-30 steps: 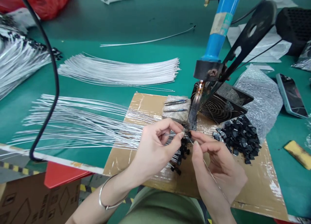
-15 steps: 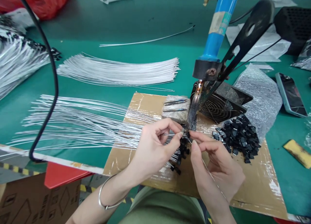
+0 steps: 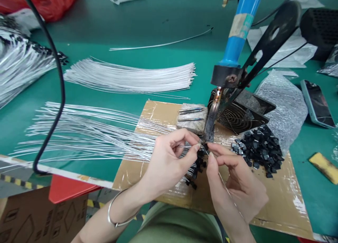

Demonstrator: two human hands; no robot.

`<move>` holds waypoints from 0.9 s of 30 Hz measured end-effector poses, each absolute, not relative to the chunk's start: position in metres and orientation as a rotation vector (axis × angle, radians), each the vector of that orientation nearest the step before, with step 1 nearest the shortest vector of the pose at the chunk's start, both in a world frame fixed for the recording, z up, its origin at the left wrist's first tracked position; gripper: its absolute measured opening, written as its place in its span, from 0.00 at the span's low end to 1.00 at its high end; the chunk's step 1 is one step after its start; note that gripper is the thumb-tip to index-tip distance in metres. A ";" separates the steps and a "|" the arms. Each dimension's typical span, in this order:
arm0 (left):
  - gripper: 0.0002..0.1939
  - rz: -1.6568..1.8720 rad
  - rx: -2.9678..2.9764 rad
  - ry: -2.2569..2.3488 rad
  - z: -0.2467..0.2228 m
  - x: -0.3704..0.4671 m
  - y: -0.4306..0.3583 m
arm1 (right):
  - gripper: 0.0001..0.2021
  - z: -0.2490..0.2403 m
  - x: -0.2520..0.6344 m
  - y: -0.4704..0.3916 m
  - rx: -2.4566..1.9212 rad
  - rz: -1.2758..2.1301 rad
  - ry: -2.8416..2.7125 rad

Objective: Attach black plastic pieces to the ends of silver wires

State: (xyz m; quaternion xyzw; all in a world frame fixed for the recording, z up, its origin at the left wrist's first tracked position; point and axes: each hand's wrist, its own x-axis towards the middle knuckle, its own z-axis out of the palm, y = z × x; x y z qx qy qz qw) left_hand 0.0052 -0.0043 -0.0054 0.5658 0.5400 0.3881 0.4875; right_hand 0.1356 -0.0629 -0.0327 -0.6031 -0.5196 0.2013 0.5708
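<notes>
Thin wire (image 3: pixel 221 179) between right fingers (image 3: pixel 212 165).

Green bench (image 3: pixel 158 12): wire bundle (image 3: pixel 132 76) across middle, single wire (image 3: pixel 163 44) behind it. Black-ended wires (image 3: pixel 23 65) far left. Cardboard (image 3: pixel 274 204) at front edge; loose wires (image 3: pixel 92 130) partly on it, partly on bench. Cardboard carries block (image 3: pixel 191 126), fan (image 3: pixel 237 113), black pieces (image 3: pixel 264 148). Right: bubble wrap (image 3: pixel 285 102), phone (image 3: pixel 319 106), yellow sponge (image 3: pixel 324 167).

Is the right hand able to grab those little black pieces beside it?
Probably yes: the pile of black pieces lies close to the right hand, with nothing seen in the way. That hand holds a thin wire, though, so it may need to let go first.
</notes>
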 end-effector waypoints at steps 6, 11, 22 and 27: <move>0.05 0.941 1.379 1.315 -0.006 0.006 -0.003 | 0.06 -0.032 0.135 -0.062 -1.420 0.441 -1.224; 0.05 0.928 1.377 1.329 -0.005 0.006 -0.004 | 0.06 -0.032 0.136 -0.062 -1.412 0.461 -1.222; 0.05 0.918 1.388 1.324 -0.004 0.005 -0.005 | 0.06 -0.031 0.135 -0.062 -1.432 0.441 -1.221; 0.05 0.930 1.400 1.323 -0.006 0.004 -0.007 | 0.05 -0.032 0.134 -0.061 -1.425 0.419 -1.227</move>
